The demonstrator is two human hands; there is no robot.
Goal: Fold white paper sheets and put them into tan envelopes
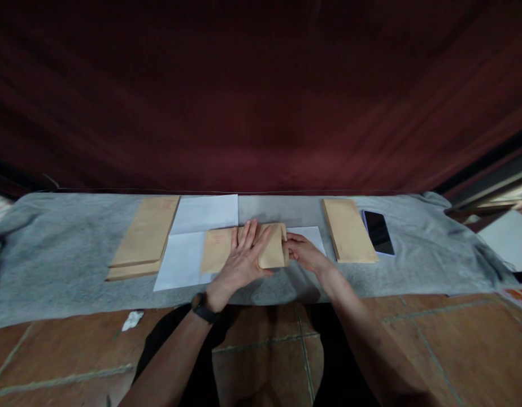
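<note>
A brown paper envelope [216,249] lies crosswise in front of me, on top of white paper sheets. My left hand [240,261], with a dark watch on its wrist, rests flat on the envelope with its fingers spread. The envelope's right end [273,249] is raised and gapes a little. At that end, my right hand [302,250] has its fingers bent around the edge; its fingertips are partly hidden by the paper. A white sheet [172,263] shows left of the envelope, and another white sheet [315,237] pokes out under my right hand.
A stack of brown envelopes [144,232] lies at the left, beside a white sheet [205,212]. Further right are another stack of brown envelopes [349,230] and a phone [378,233]. Grey cloth [430,243] covers the low surface; a dark red curtain [261,102] hangs behind it.
</note>
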